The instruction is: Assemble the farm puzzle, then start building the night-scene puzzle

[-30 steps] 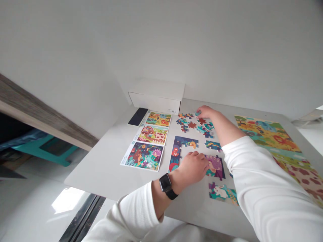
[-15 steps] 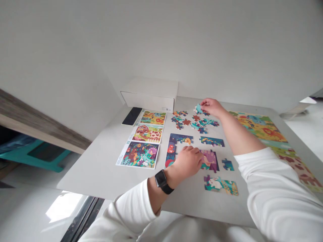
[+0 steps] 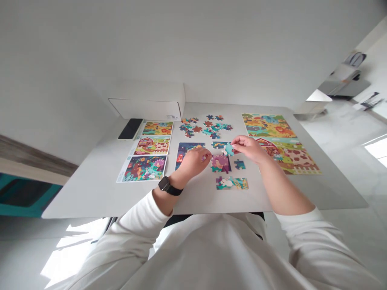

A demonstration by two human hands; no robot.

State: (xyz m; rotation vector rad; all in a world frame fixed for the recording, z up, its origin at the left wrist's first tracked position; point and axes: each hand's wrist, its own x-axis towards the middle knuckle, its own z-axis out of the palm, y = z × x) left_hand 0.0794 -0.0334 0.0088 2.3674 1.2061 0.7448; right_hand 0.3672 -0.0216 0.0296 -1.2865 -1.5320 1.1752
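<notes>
A turquoise puzzle piece [image 3: 228, 150] is pinched in the fingertips of my right hand [image 3: 248, 149], above the joined pieces. My left hand [image 3: 195, 163], with a watch on its wrist, is curled over the partly joined dark puzzle [image 3: 182, 150]. Its fingertips are bent together beside the purple peacock section [image 3: 220, 163]; what they hold, if anything, is hidden. A joined strip with yellow marks [image 3: 219, 144] lies behind the turquoise piece. Nearer me are a single blue-green piece [image 3: 240, 164] and a joined white-rabbit strip [image 3: 232, 183].
Loose puzzle pieces [image 3: 208, 124] lie scattered farther back. On the left are picture cards [image 3: 144, 168], a phone [image 3: 130, 129] and a white box [image 3: 148, 108] by the wall. Finished safari [image 3: 269, 125] and farm [image 3: 288, 155] puzzles lie on the right.
My right hand has brought the turquoise piece from the loose pile toward me, over the joined sections. The left hand stays over the dark puzzle. The camera view has shifted.
</notes>
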